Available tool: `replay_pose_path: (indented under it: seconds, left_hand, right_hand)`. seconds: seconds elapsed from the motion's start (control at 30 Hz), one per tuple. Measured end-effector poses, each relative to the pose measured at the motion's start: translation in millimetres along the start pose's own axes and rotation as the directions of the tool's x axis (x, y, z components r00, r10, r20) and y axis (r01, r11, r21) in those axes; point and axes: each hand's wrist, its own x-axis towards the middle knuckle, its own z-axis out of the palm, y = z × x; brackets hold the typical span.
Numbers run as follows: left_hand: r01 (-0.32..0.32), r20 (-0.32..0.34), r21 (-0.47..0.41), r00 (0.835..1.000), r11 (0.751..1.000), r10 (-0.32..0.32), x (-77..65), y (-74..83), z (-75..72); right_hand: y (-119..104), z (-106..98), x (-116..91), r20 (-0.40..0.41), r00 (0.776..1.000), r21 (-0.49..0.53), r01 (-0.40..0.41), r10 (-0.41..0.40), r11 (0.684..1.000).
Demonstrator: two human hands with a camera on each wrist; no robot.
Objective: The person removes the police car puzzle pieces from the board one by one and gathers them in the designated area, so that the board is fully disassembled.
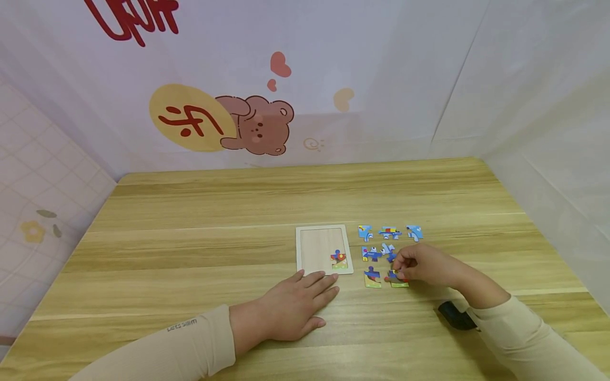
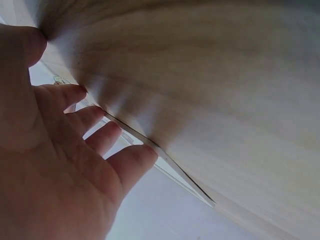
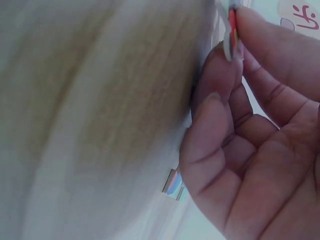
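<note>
A light wooden puzzle tray [image 1: 298,251] lies on the table, with one colourful jigsaw piece [image 1: 339,258] in its lower right corner. My left hand [image 1: 297,307] lies with its fingers extended, fingertips along the tray's near edge. In the left wrist view, those fingertips [image 2: 132,157] meet the thin tray edge [image 2: 172,167]. To the right of the tray, my right hand [image 1: 431,267] pinches a puzzle piece [image 1: 399,283] with green and red on it. The right wrist view shows this piece [image 3: 231,35] edge-on between thumb and index finger, its face mostly hidden.
Three blue puzzle pieces [image 1: 391,232] form a row at the back. Nearer are a police-car piece [image 1: 370,254], a blue-and-white piece [image 1: 388,250] and a blue-and-green piece [image 1: 373,277]. A black object [image 1: 456,316] sits by the right wrist. White sheeting [image 1: 405,106] stands behind the table.
</note>
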Motion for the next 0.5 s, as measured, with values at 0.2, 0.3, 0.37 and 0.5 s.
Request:
replay_pose_path:
  seconds: [0.2, 0.3, 0.37, 0.5]
  left_hand:
    - [0.005, 0.005, 0.002, 1.000, 1.000, -0.005, 0.4, 0.1, 0.6]
    - [0.006, 0.006, 0.008, 1.000, 1.000, -0.006, 0.7, 0.2, 1.0]
    - [0.006, 0.007, 0.009, 1.000, 1.000, -0.006, 0.8, 0.3, 1.0]
    - [0.007, 0.007, 0.005, 1.000, 1.000, -0.007, 0.8, 0.2, 0.9]
  right_hand:
    - [0.3, 2.4, -0.8, -0.034, 0.999, -0.048, -0.010, 0.008, 0.999]
    - [3.6, 3.0, -0.2, -0.045, 0.999, -0.052, -0.013, 0.011, 0.999]
    - [5.7, 3.6, 0.2, -0.054, 0.999, -0.064, 0.002, -0.005, 0.998]
    - [5.5, 3.9, 0.4, -0.062, 0.998, -0.069, -0.012, 0.007, 0.998]
